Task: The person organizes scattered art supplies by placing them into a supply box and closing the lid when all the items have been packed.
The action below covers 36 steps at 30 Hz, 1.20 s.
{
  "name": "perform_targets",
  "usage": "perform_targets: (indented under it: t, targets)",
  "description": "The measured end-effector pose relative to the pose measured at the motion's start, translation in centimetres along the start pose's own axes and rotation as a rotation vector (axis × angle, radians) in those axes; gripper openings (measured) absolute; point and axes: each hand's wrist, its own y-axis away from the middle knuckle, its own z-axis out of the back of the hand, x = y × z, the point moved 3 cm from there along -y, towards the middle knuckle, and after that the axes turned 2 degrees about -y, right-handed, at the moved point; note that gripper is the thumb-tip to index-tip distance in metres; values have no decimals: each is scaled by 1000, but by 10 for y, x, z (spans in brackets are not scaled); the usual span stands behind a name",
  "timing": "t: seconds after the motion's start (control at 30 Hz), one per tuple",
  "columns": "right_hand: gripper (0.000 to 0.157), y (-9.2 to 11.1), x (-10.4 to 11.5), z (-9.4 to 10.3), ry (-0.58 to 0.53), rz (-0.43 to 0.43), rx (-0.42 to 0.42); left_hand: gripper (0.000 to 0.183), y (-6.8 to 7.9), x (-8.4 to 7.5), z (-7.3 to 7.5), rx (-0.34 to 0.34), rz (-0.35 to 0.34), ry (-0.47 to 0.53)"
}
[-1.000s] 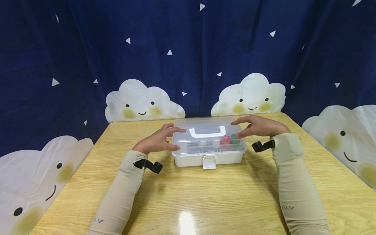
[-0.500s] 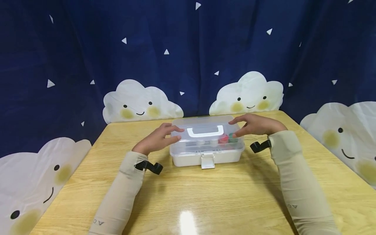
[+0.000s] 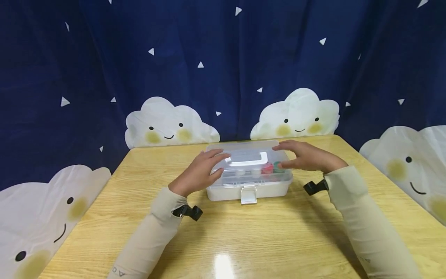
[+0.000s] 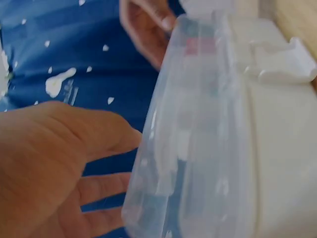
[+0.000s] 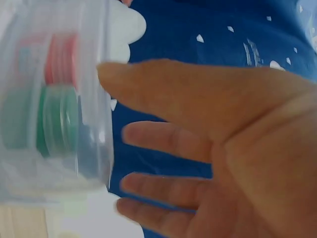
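A translucent plastic storage box (image 3: 268, 190) with a white base sits at the middle of the table, its lid (image 3: 240, 146) down. The white front latch (image 3: 248, 195) hangs folded outward, and a white handle (image 3: 249, 162) lies on the lid. My left hand (image 3: 198, 172) is spread at the lid's left side, fingers reaching toward the handle. My right hand (image 3: 310, 155) is at the lid's right side, its fingers loosely extended. Through the plastic show a red-capped container (image 5: 62, 59) and a green-capped one (image 5: 59, 121). The right thumb (image 5: 133, 82) is at the lid's edge; contact is unclear.
The wooden table (image 3: 258, 240) extends around the box on every side. Behind it hangs a dark blue curtain (image 3: 209, 31) with white triangles and cloud faces. Each wrist wears a black camera strap, the left strap (image 3: 188, 212) near the box's front left.
My left hand has shifted right and farther over the lid, its fingers spreading more. My right hand stays at the right side with slight movement. The box keeps its place and its lid stays down.
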Motion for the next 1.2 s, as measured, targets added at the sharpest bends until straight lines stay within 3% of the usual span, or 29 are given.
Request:
perform_targets:
  t: [0.17,0.33,0.47,0.87,1.2]
  targets:
    - [67,2,18,-11,67,156,-81,60,0,-17,-8,13,-40,-49]
    - [79,4,31,-29,150,323,-193,70,0,-27,-16,35,-37,-134]
    - [83,3,37,-44,234,409,-257,76,0,-30,-23,58,-21,-192]
    - [100,4,50,-69,415,325,-205,95,-2,-34,-36,74,30,-411]
    - [108,-1,51,-79,563,292,-264,103,-3,-34,-43,23,35,-505]
